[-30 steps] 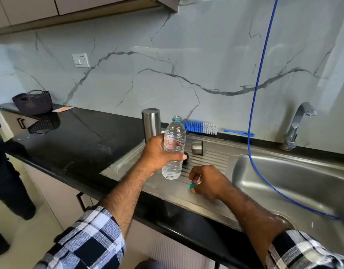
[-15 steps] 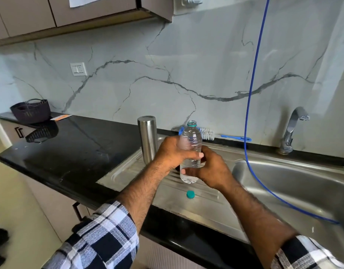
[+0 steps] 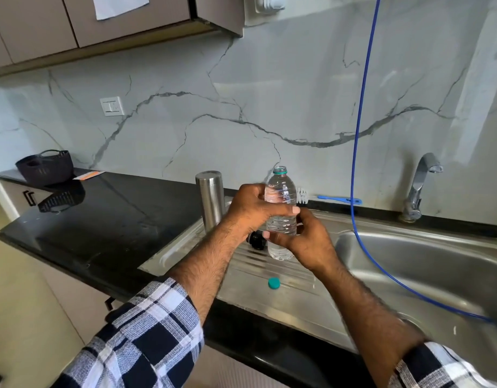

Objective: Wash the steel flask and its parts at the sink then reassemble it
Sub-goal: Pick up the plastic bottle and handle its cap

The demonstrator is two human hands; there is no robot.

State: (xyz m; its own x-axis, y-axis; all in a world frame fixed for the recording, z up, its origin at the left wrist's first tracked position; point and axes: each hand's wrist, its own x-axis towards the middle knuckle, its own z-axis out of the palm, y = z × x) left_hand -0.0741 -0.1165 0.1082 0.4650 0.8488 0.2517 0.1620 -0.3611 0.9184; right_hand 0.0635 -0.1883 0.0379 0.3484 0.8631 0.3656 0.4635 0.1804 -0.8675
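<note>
The steel flask (image 3: 210, 198) stands upright at the back left of the steel drainboard (image 3: 292, 301). A black flask part (image 3: 255, 240) lies on the drainboard, partly hidden behind my hands. My left hand (image 3: 251, 211) grips a clear plastic water bottle (image 3: 281, 197), uncapped, from the left. My right hand (image 3: 303, 242) holds the same bottle lower down from the right. The bottle is upright above the drainboard. Its teal cap (image 3: 274, 283) lies on the drainboard nearer to me.
A sink basin (image 3: 426, 264) lies to the right with a tap (image 3: 418, 186) behind it. A blue hose (image 3: 356, 152) hangs down into the basin. A blue bottle brush (image 3: 334, 198) lies along the back wall. A dark basket (image 3: 44, 166) sits far left on the black counter (image 3: 101, 219).
My right hand left the teal cap on the drainboard and came up to take hold of the bottle. The bottle rose slightly and the camera tilted up.
</note>
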